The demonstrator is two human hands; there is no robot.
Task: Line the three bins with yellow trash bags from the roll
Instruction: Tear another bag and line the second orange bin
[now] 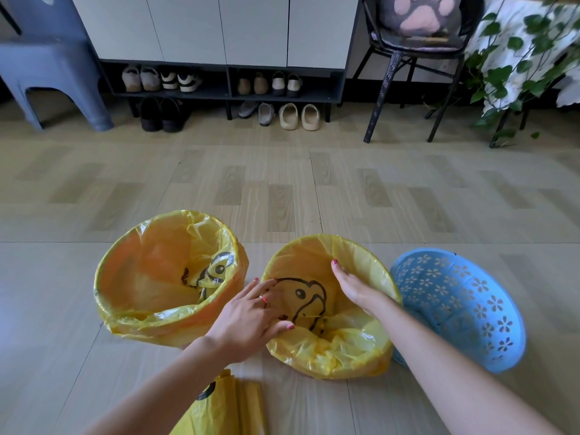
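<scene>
Three bins sat on the floor [282, 189]. Left bin [131, 324] and middle bin [381, 365] were already lined with crinkly translucent yellow bags printed with a black cartoon. Blue flower-cutout bin [464, 306] lay tilted at right, unlined. Left hand [251, 315], fingers spread, pressed the middle bag [342, 346] at its near-left rim. Right hand [353, 285] lay flat inside, fingers together. More folded yellow bags [226, 409] lay near the bottom edge.
</scene>
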